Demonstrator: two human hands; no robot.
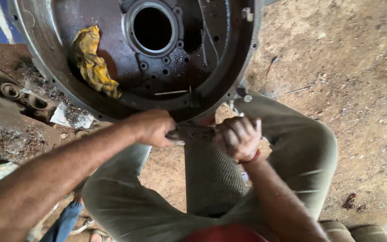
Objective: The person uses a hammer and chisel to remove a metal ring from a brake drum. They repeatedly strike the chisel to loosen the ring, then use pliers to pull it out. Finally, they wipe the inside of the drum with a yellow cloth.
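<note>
My left hand (152, 127) and my right hand (238, 136) both grip a dark, greasy metal part (192, 133) held level between them, just below the rim of a big round metal housing (229, 76). The housing stands in front of my knees, with a round opening (152, 28) in its middle. A crumpled yellow rag (93, 62) lies inside it at the left. My right wrist wears a red thread band. The ends of the dark part are hidden in my fists.
I sit on bare dirt ground (350, 89) with my knees apart in olive trousers (301, 152). Oily scrap parts and metal filings (10, 134) lie at the left, with a scrap of paper (70, 117). A thin rod (171, 92) rests inside the housing.
</note>
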